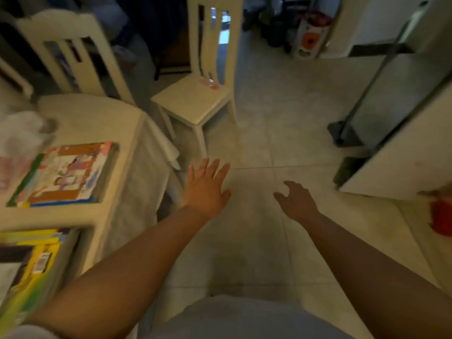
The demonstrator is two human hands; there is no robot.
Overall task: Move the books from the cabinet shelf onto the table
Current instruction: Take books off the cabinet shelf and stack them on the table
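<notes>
Hands hang empty over the floor: left hand (pixel 206 189) spread flat, right hand (pixel 294 199) loosely curled, gripping nothing. Beside the left hand, a picture book (pixel 61 176) lies near the tabletop (pixel 97 214) edge; a careless brush could knock it off.

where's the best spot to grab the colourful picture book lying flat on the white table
Take the colourful picture book by its right-hand long edge, nearest the left hand. It lies flat on the white table, so probably slide fingers under that edge, thumb on the cover.
</notes>
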